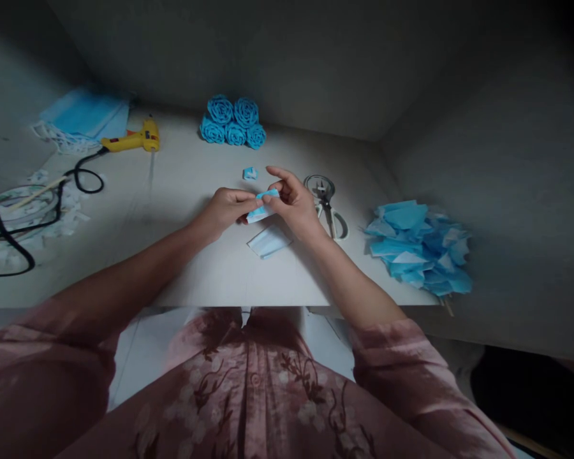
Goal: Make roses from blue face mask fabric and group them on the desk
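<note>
Between my two hands is a small blue and white piece of face-mask fabric (262,210), raised a little over the table. My left hand (227,210) pinches its left side between thumb and finger. My right hand (293,199) grips the upper right edge with the thumb, its index finger stretched out and away. Just below, a flat pale-blue fabric piece (270,242) lies on the table. Beyond my hands sits a small folded blue piece (250,173). A pair of scissors (326,204) with white handles rests right of my right hand.
Rolled blue rosettes (233,121) are stacked at the back. A yellow glue gun (131,137), its black cord and a pile of face masks (86,118) occupy the left. Several white scraps surround a round dish (22,207). A blue fabric bunch (418,245) lies at the right.
</note>
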The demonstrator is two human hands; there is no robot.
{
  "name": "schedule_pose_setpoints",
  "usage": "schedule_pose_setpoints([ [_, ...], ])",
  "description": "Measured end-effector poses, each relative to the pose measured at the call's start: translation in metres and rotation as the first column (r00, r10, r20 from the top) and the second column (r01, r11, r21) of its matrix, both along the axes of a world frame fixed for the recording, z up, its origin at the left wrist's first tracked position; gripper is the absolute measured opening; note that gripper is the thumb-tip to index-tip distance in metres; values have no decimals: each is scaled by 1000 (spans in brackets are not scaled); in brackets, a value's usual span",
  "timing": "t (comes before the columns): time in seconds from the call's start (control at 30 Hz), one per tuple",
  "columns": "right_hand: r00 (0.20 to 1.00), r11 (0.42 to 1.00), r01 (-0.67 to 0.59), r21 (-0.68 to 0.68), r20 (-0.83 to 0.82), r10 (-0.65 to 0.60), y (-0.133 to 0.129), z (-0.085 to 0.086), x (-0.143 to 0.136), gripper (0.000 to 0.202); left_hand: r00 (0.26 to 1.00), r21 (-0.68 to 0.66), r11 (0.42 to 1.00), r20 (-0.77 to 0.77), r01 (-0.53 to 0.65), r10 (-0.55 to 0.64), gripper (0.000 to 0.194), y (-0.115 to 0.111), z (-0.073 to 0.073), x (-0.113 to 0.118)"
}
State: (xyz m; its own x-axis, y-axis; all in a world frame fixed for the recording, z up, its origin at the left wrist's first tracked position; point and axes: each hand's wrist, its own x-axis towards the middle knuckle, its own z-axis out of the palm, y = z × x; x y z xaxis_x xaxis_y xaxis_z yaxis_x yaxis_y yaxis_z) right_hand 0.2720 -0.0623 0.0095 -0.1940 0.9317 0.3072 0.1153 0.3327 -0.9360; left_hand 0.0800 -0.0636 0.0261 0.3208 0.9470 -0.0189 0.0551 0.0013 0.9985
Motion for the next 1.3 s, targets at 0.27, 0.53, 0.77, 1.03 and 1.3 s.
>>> schedule_pose_setpoints([
  [0.27, 958, 963, 106, 246, 235, -166, -6, 5, 0, 44, 999, 15, 999, 28, 33, -33, 40, -1, -2, 0],
  [0.53, 934, 931, 88, 355, 296, -201, -7, 5, 3, 40, 995, -32, 998, 84, -47, 49, 33, -1, 0, 1],
  [0.77, 917, 857, 49, 513, 318, -243, -5, 6, 7, 22, 988, -59, 995, 123, -83, 89, 28, -2, 5, 2],
  [1.03, 911, 840, 36, 542, 329, -251, -8, 7, 5, 25, 980, -99, 994, 188, -47, 65, 34, 1, 6, 1],
  [1.3, 903, 858, 3, 513, 367, -223, -6, 5, 4, 28, 984, -73, 996, 173, -41, 53, 36, 2, 6, 1],
])
